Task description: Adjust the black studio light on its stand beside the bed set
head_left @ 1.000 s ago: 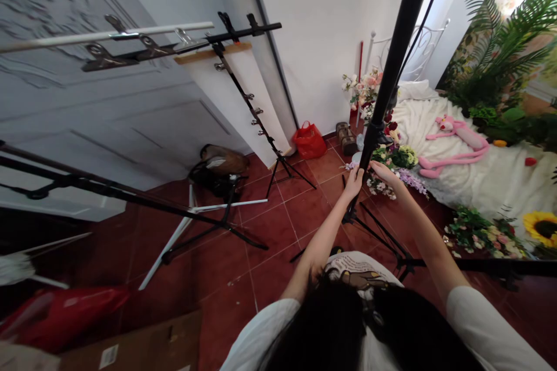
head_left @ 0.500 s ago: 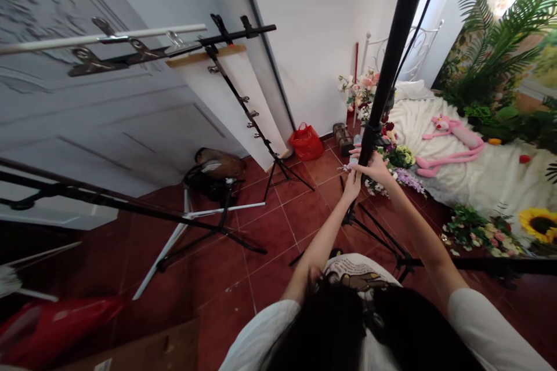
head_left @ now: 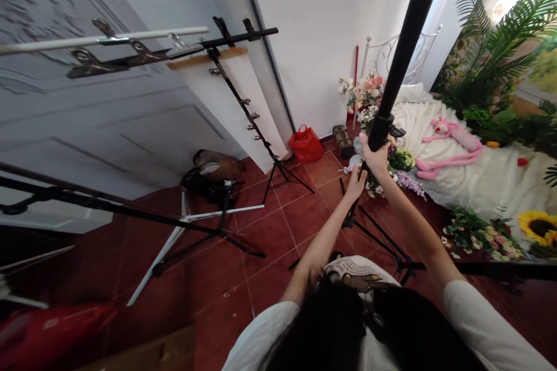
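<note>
A black light stand (head_left: pixel 408 40) leans up to the right in front of me, with a collar and a knob (head_left: pixel 395 131) partway along it. My right hand (head_left: pixel 376 157) is closed round the pole just below that collar. Lower down, my left hand (head_left: pixel 357 183) wraps the thinner tube of the same stand, its fingers partly hidden behind it. The stand's black legs (head_left: pixel 378 229) spread over the floor below my hands.
White bedding (head_left: pixel 491 185) with a pink plush toy (head_left: pixel 459 138) lies to the right, edged by artificial flowers (head_left: pixel 491 232). Leftward stand another backdrop stand (head_left: pixel 237 93) with clips and a white pole (head_left: pixel 156 264). A red bag (head_left: pixel 306 144) sits by the wall.
My right hand has shifted from spread fingers to a wrapped grip below the collar. The collar is higher in view, the pole's top has swung right, and the hanging cable is out of sight.
</note>
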Available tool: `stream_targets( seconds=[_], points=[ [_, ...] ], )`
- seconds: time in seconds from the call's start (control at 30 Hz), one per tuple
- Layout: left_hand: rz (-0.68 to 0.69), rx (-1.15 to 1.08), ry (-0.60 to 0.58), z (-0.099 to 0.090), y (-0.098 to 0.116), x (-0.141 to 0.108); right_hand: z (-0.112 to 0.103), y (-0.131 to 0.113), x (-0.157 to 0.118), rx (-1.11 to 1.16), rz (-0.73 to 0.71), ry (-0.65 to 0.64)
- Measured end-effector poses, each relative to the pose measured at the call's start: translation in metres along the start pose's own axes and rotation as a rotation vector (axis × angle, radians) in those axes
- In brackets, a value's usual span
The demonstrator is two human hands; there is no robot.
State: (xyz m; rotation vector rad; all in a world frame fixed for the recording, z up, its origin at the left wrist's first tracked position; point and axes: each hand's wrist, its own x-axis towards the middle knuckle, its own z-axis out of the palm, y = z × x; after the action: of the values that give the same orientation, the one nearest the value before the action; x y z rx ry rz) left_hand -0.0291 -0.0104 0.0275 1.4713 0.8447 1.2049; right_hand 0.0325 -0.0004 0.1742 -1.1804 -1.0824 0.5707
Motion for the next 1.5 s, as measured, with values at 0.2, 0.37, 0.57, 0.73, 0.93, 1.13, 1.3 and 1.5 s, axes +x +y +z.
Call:
stream_targets(
  seconds=[0.2, 0.37, 0.57, 0.73, 0.93, 1.13, 1.3, 1.5],
  points=[
    [-0.052, 0.061, -0.079, -0.007, -0.022, -0.023, -0.008, 0.003, -0.012, -0.142, 0.007, 0.000],
    [-0.009, 0.079, -0.068, -0.008, -0.041, -0.023, -0.026, 0.033, -0.027, -0.309, 0.066, -0.097],
    [0.027, 0.000, -0.138, -0.007, -0.052, -0.020, -0.035, 0.072, -0.052, -0.486, 0.038, -0.215],
    [0.025, -0.014, -0.140, -0.006, -0.059, -0.020, -0.037, 0.084, -0.061, -0.575, -0.022, -0.185],
    [0.045, -0.010, -0.125, -0.005, -0.063, -0.021, -0.053, 0.103, -0.069, -0.625, -0.117, -0.228],
    [0.040, 0.022, -0.089, -0.005, -0.055, -0.024, -0.095, 0.124, -0.107, -0.616, -0.175, -0.244],
    [0.010, 0.052, -0.058, -0.004, -0.047, -0.025, -0.105, 0.123, -0.106, -0.656, -0.176, -0.356],
    [-0.004, 0.044, -0.066, -0.004, -0.046, -0.025, -0.092, 0.129, -0.074, -0.670, -0.177, -0.397]
  ],
)
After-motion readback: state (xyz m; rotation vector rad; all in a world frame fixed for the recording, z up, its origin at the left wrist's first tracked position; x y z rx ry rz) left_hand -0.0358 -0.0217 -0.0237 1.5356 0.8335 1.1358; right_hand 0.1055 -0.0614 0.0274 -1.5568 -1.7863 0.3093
